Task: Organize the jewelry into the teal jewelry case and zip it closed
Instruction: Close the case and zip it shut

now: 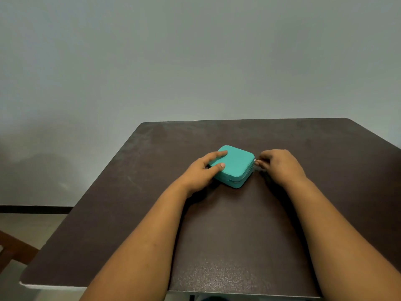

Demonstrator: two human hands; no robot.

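A teal jewelry case (237,165) lies with its lid down in the middle of a dark brown table (238,224). My left hand (201,172) rests on the case's left side, with straight fingers and thumb pressing on the lid. My right hand (280,165) is at the case's right corner and pinches the small silver zipper pull (256,160) between its fingertips. The zipper seam runs along the near side of the case. No loose jewelry is in view.
A plain grey wall stands behind the table. The table's left edge drops off to a tiled floor, where part of a wooden chair (13,250) shows at the lower left.
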